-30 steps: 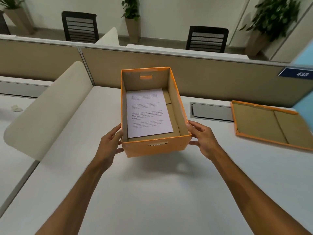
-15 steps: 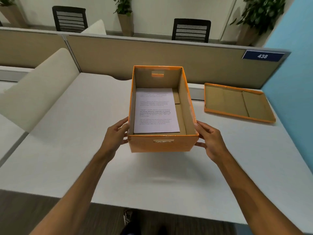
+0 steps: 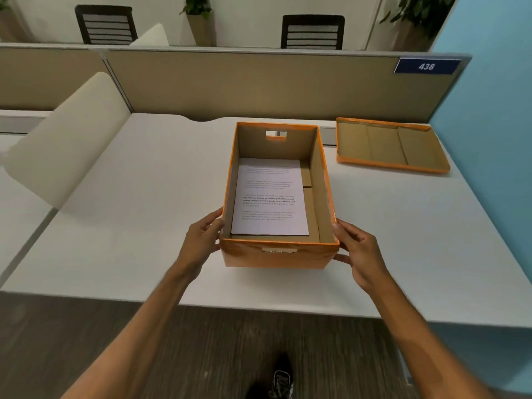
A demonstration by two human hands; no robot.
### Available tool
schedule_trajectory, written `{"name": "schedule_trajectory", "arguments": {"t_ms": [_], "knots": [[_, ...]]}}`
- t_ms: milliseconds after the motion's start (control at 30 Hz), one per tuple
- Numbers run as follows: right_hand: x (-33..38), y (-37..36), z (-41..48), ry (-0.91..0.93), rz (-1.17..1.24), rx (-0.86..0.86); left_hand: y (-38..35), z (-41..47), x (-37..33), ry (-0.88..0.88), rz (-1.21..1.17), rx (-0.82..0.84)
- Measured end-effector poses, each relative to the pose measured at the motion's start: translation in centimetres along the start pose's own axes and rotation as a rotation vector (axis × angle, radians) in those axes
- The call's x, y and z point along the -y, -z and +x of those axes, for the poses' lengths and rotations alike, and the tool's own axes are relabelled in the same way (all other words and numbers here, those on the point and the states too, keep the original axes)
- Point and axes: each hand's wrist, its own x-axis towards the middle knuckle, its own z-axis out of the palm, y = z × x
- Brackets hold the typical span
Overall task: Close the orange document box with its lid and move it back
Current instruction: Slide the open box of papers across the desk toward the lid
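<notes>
The orange document box stands open on the white desk, its near end close to the front edge. A printed white sheet lies flat on its cardboard bottom. My left hand presses the box's left wall near the front corner, and my right hand holds the right wall opposite. The orange lid lies upside down on the desk at the back right, apart from the box, its brown inside facing up.
A beige partition with a blue "438" sign closes off the desk's far side. A cream divider panel slants at the left. A blue wall borders the right. My shoe shows on the floor below.
The box has come nearer to the desk's front edge with both hands on its sides, and the view has pulled back, so the floor and my shoe now show.
</notes>
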Motion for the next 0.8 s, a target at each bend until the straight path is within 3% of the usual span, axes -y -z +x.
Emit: {"name": "schedule_trajectory", "arguments": {"t_ms": [800], "knots": [[-4.7, -1.2, -5.5, -0.044, -0.107, -0.14, 0.1, -4.0, 4.6, 0.101, 0.019, 0.041]]}}
